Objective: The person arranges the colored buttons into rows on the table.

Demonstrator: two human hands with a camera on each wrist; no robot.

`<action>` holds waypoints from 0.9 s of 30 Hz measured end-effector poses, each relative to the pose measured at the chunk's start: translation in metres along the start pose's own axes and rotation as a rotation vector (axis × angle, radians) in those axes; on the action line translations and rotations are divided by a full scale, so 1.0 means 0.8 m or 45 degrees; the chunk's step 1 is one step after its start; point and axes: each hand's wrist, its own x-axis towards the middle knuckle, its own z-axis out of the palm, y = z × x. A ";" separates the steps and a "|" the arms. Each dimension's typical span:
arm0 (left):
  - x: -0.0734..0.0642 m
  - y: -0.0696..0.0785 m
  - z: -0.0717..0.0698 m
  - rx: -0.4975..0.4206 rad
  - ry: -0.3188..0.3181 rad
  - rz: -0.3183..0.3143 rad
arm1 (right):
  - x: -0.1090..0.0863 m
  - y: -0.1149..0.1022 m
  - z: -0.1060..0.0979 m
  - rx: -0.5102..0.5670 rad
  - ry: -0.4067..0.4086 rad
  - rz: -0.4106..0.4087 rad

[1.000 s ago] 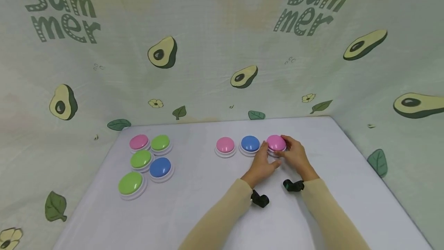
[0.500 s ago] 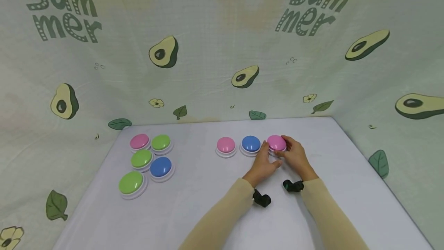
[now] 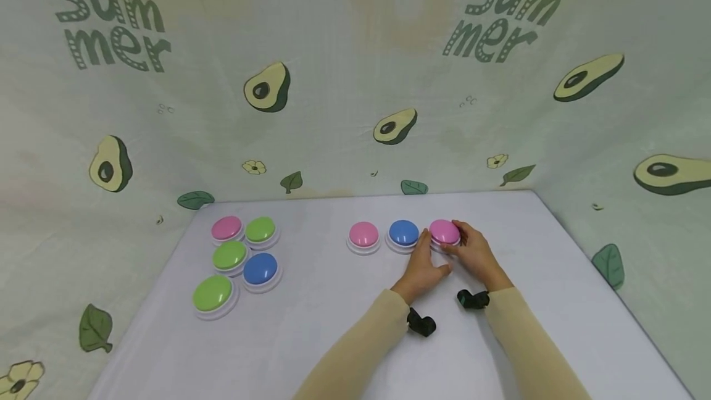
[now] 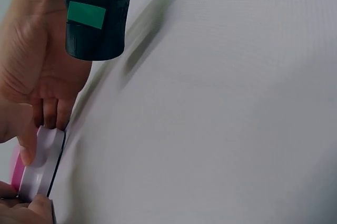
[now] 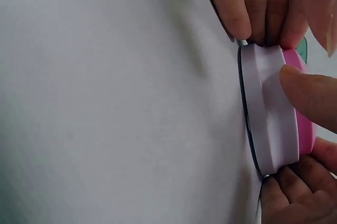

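Note:
A pink dome button (image 3: 444,231) on a white base ends a row of three on the white table (image 3: 344,338). Left of it stand a blue button (image 3: 403,233) and another pink button (image 3: 363,234). My left hand (image 3: 430,253) grips the end button from its left and near side, thumb up between it and the blue one. From the right my right hand (image 3: 460,244) holds it, fingers curled round its rim. In the right wrist view fingertips press the white base (image 5: 268,113) from above and below. In the left wrist view that base (image 4: 42,155) stands pinched between both hands.
A cluster of buttons lies at the far left: pink (image 3: 226,227), green (image 3: 260,229), green (image 3: 229,254), blue (image 3: 260,268) and a bigger green one (image 3: 212,292). Avocado-print cloth walls enclose the table at the back and both sides. Black wrist cameras (image 3: 420,324) (image 3: 472,299) sit under my sleeves.
Both hands stay on the right-hand pink button, which has not visibly moved. Only the head view has shifted a little.

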 end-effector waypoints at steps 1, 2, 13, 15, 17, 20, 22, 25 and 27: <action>0.000 -0.001 0.001 0.003 0.004 0.001 | 0.000 0.001 0.000 -0.003 -0.006 -0.002; 0.000 -0.002 0.001 0.003 0.009 0.005 | -0.001 0.001 0.000 -0.008 -0.010 -0.001; -0.003 -0.009 0.005 0.032 0.038 0.041 | 0.000 0.004 0.000 -0.026 -0.045 0.029; -0.003 -0.009 0.005 0.047 0.030 0.054 | -0.001 0.004 0.000 -0.026 -0.043 0.037; -0.004 -0.009 0.005 0.050 0.014 0.054 | -0.001 0.004 0.000 -0.027 -0.038 0.042; -0.004 -0.009 0.002 0.047 -0.002 0.046 | -0.002 0.003 0.001 -0.023 -0.041 0.057; -0.005 -0.009 0.001 0.040 -0.012 0.030 | -0.002 0.003 0.002 -0.022 -0.044 0.063; -0.005 -0.010 -0.001 0.035 -0.020 0.028 | -0.003 0.002 0.003 -0.025 -0.051 0.073; -0.005 -0.011 -0.003 0.040 -0.027 0.035 | -0.003 0.001 0.004 -0.044 -0.048 0.071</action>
